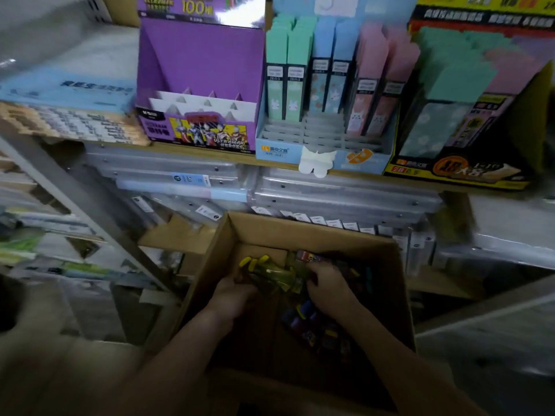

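Head view: inside an open cardboard box (300, 232), the left hand (234, 292) and right hand (327, 283) clasp opposite ends of a translucent yellow-green packet (270, 273), which sits between them over dark, mixed packets (312, 322). Beyond the hands, a shelf (279, 164) carries a purple display carton (198, 70) and pastel stationery boxes (330, 85).
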`<state>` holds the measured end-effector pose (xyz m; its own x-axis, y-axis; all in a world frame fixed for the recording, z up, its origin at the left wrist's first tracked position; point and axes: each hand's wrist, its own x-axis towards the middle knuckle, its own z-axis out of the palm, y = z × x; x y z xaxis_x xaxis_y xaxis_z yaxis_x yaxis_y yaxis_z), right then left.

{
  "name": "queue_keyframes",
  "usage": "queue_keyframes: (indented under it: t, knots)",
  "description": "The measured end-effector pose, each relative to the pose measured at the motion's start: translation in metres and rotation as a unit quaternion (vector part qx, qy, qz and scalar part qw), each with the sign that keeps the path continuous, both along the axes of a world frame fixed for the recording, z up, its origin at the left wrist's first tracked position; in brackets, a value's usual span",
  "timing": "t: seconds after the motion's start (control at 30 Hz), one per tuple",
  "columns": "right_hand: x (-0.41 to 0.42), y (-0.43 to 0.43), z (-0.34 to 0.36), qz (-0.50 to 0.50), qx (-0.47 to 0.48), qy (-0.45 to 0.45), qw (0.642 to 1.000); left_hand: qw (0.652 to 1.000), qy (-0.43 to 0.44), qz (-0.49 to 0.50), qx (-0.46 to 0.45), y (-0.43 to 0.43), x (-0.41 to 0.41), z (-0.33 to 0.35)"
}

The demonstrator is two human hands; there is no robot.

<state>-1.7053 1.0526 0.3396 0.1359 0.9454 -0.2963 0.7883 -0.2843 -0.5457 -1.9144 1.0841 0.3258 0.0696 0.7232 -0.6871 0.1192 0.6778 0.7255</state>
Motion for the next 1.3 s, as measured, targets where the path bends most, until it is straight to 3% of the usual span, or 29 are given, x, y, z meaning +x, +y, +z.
queue_keyframes:
  t: [0.13, 0.3, 0.6, 0.73, 1.0, 1.13, 1.3]
  knots:
    - [-0.006, 0.004, 0.004, 0.012, 0.004, 0.003, 1.000, 0.995, -0.046, 0.069, -0.056, 0.004, 0.009, -0.004]
    - [-0.007, 0.008, 0.001, 0.020, 0.005, 0.077, 0.997, 0.990, -0.063, 0.100, -0.071, 0.004, 0.018, -0.005]
    - [-0.018, 0.023, -0.012, 0.040, 0.001, 0.045, 0.998, 0.981, -0.061, 0.161, -0.091, 0.004, 0.027, -0.008]
    - [-0.025, 0.025, -0.018, 0.003, -0.001, 0.106, 0.994, 0.980, -0.060, 0.169, -0.086, 0.004, 0.027, -0.008]
    - [-0.042, 0.030, -0.036, -0.032, -0.035, 0.108, 0.993, 0.984, -0.025, 0.163, -0.074, 0.007, 0.039, -0.005]
    - [-0.045, 0.028, -0.040, -0.087, -0.010, 0.162, 0.983, 0.988, 0.015, 0.150, -0.031, 0.007, 0.041, -0.007]
    - [-0.046, 0.028, -0.033, -0.148, -0.064, 0.255, 0.953, 0.990, 0.042, 0.128, -0.038, 0.006, 0.040, -0.014]
